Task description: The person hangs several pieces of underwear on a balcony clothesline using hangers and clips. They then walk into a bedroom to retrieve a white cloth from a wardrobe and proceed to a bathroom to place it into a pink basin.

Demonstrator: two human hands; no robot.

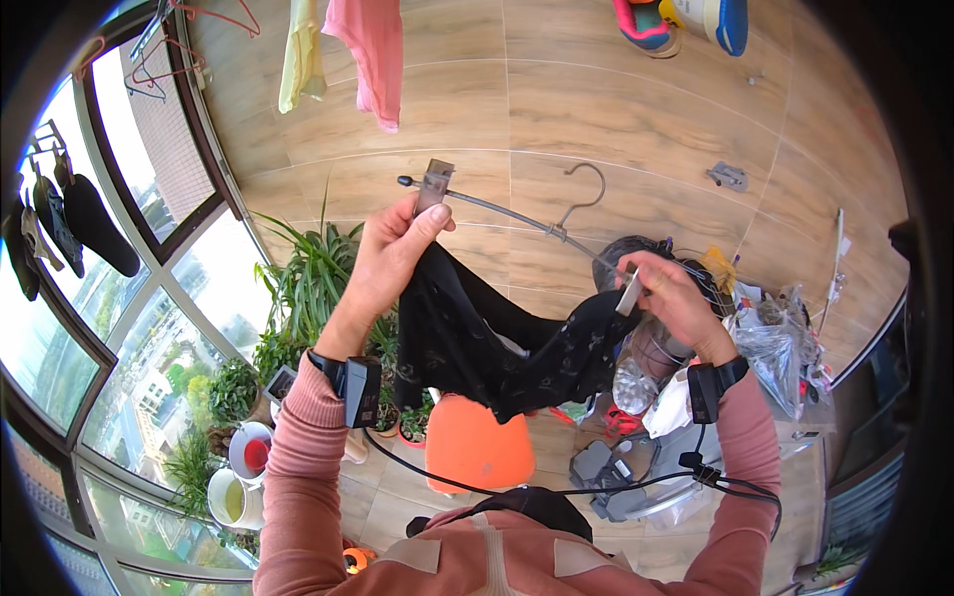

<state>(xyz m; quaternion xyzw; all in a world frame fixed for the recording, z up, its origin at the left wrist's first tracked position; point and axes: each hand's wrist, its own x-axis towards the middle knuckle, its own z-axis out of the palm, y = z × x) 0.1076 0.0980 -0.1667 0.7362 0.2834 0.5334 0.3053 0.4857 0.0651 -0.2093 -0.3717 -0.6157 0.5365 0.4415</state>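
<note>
A metal clip hanger (514, 214) with a hook is held up in front of me between both hands. My left hand (402, 246) pinches the grey clip (434, 186) at its left end. At the other end, my right hand (671, 294) grips the second clip (630, 292). From the hanger sags a black patterned garment (507, 357); its upper edge droops in the middle. One corner of the cloth is just under my left hand, the other meets the right clip. Whether the left clip bites the cloth is hidden by my fingers.
An orange stool seat (481, 443) stands below the garment. Potted plants (309, 276) and white buckets (235, 495) line the window side. Plastic bags (775, 350) crowd the right. Pink cloth (376, 59) and socks (93, 223) hang overhead. Cables (596, 490) link my wrist devices.
</note>
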